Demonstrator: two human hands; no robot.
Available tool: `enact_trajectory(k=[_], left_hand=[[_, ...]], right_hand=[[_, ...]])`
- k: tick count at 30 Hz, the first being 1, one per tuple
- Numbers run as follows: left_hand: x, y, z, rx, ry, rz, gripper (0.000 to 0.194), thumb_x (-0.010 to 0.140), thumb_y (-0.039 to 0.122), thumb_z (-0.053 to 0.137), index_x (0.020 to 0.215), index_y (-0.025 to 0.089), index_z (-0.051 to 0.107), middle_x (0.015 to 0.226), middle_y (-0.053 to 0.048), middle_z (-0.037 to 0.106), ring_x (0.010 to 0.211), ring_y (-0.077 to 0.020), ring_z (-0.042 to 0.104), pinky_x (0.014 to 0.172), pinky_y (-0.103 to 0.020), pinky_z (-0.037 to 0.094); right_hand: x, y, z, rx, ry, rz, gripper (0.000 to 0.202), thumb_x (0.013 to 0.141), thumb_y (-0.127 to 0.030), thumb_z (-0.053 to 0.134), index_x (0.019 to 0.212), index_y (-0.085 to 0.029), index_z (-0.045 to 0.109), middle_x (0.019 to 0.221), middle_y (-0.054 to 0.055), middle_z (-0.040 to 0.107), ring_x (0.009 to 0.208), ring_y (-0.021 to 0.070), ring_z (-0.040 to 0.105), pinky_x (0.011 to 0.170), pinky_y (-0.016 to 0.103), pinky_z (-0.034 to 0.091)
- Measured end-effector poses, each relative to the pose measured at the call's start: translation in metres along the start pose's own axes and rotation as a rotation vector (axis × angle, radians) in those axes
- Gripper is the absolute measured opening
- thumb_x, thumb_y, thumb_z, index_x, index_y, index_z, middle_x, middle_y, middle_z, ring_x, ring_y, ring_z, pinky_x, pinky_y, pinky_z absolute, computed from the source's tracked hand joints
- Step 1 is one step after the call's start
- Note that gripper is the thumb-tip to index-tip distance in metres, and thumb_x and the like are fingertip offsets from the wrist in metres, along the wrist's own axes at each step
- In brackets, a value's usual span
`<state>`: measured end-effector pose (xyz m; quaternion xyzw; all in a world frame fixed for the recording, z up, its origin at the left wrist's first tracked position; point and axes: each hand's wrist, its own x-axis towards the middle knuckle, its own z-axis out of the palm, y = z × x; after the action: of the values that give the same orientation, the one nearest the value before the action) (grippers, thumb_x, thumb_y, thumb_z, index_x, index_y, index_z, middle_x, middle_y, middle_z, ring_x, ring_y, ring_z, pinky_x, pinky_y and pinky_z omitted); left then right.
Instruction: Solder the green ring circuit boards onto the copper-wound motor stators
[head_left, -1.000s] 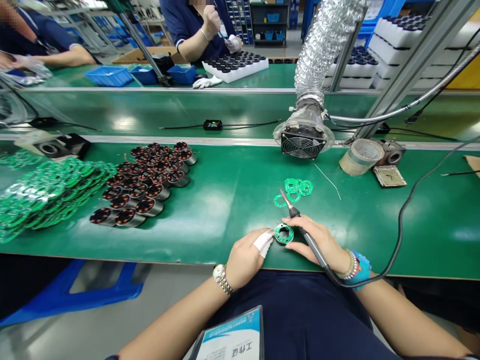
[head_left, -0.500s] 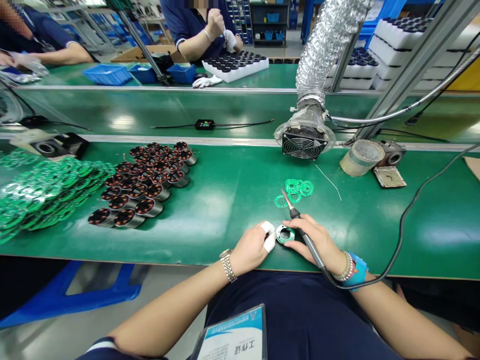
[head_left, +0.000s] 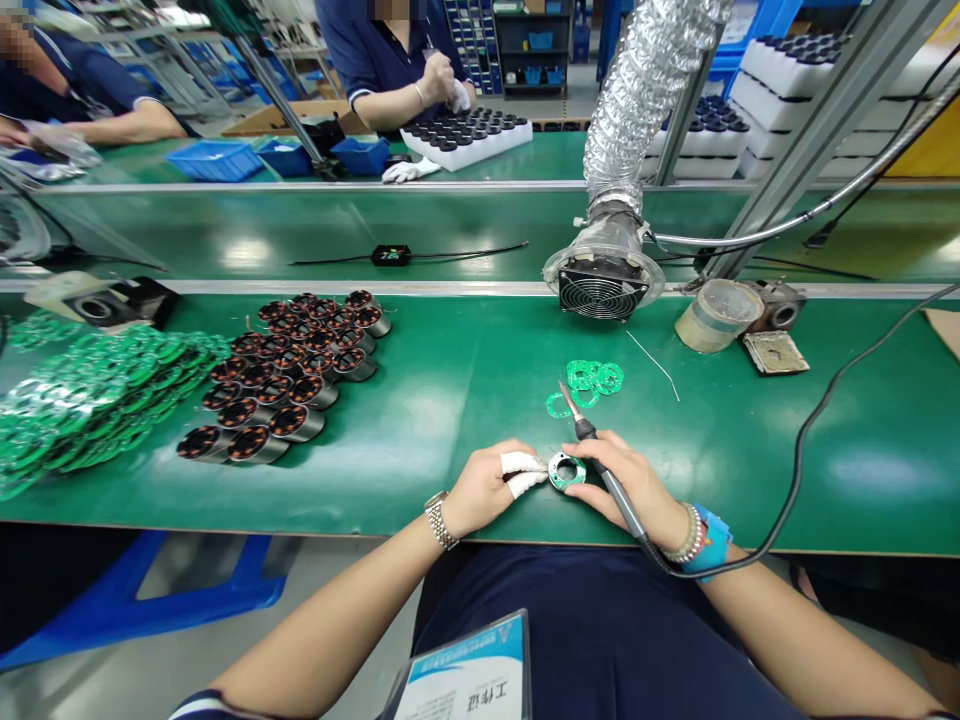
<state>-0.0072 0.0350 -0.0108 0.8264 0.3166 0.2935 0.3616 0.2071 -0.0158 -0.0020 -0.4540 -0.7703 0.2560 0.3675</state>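
My right hand (head_left: 637, 485) grips a soldering iron (head_left: 616, 490) with its tip pointing up and away from me. The same hand's thumb and fingertips also steady a round motor part with a green ring circuit board (head_left: 568, 472) on top. At the part's left edge, my left hand (head_left: 495, 485), with white covers on its fingertips, is closed in a pinch. What lies between those fingertips is too small to make out. Just beyond the iron's tip are several loose green ring boards (head_left: 594, 378) on the green bench.
Several copper-wound motor stators (head_left: 289, 375) stand left of centre, beside a heap of green boards (head_left: 105, 395). A fan on a foil duct (head_left: 602, 290) hangs ahead. At right are a round tub (head_left: 718, 315) and sponge tray (head_left: 777, 352). The iron's cord (head_left: 799, 460) loops right. Co-workers sit opposite.
My left hand has shifted slightly left, and its covered fingers have straightened from curled into a pinch pointing at the part. My right hand keeps nearly the same hold.
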Motion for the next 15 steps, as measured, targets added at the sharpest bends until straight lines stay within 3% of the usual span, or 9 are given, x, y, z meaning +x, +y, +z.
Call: enact_trajectory(k=[3, 6, 8, 10, 13, 15], left_hand=[[0.002, 0.002, 0.003, -0.119, 0.012, -0.069, 0.008, 0.077, 0.022, 0.062, 0.075, 0.016, 0.066, 0.076, -0.005, 0.065, 0.068, -0.0133, 0.061, 0.063, -0.025, 0.049], [0.005, 0.008, 0.014, -0.306, 0.061, -0.226, 0.012, 0.072, 0.022, 0.063, 0.066, 0.015, 0.057, 0.067, -0.001, 0.059, 0.059, -0.0108, 0.055, 0.055, -0.022, 0.046], [0.006, 0.013, 0.024, -0.373, 0.138, -0.359, 0.015, 0.071, 0.02, 0.06, 0.062, 0.015, 0.05, 0.058, 0.003, 0.052, 0.052, -0.0086, 0.05, 0.051, -0.02, 0.043], [0.004, 0.019, 0.035, -0.304, 0.255, -0.441, 0.017, 0.072, 0.018, 0.057, 0.06, 0.016, 0.046, 0.053, 0.005, 0.047, 0.048, -0.008, 0.047, 0.048, -0.019, 0.042], [-0.009, 0.025, 0.047, 0.001, 0.374, -0.352, 0.013, 0.078, 0.019, 0.054, 0.066, 0.015, 0.052, 0.063, 0.0, 0.053, 0.055, -0.0108, 0.052, 0.052, -0.022, 0.046], [-0.023, 0.026, 0.048, 0.214, 0.325, -0.19, 0.01, 0.083, 0.018, 0.051, 0.086, 0.014, 0.059, 0.08, -0.006, 0.062, 0.071, -0.0155, 0.059, 0.064, -0.027, 0.051]], right_hand=[[-0.001, 0.0, 0.0, 0.003, 0.005, -0.003, 0.038, 0.079, -0.027, 0.063, 0.114, -0.02, 0.052, 0.099, 0.008, 0.058, 0.089, 0.0183, 0.056, 0.079, 0.033, 0.05], [-0.001, 0.001, 0.001, 0.0, 0.014, -0.015, 0.037, 0.079, -0.026, 0.063, 0.113, -0.02, 0.052, 0.099, 0.009, 0.059, 0.089, 0.0185, 0.056, 0.078, 0.033, 0.05], [-0.002, 0.002, 0.002, -0.007, 0.025, -0.034, 0.036, 0.08, -0.026, 0.063, 0.113, -0.019, 0.051, 0.099, 0.009, 0.06, 0.089, 0.0188, 0.055, 0.077, 0.034, 0.05], [-0.002, 0.002, 0.004, -0.025, 0.043, -0.055, 0.035, 0.08, -0.025, 0.062, 0.113, -0.019, 0.051, 0.099, 0.009, 0.061, 0.088, 0.0192, 0.054, 0.076, 0.034, 0.05], [-0.002, 0.001, 0.005, -0.056, 0.047, -0.066, 0.034, 0.081, -0.023, 0.06, 0.113, -0.019, 0.05, 0.099, 0.009, 0.063, 0.086, 0.0197, 0.053, 0.075, 0.035, 0.05], [-0.001, 0.0, 0.006, -0.065, 0.036, -0.065, 0.033, 0.082, -0.023, 0.059, 0.113, -0.019, 0.05, 0.099, 0.009, 0.063, 0.087, 0.02, 0.053, 0.076, 0.036, 0.049]])
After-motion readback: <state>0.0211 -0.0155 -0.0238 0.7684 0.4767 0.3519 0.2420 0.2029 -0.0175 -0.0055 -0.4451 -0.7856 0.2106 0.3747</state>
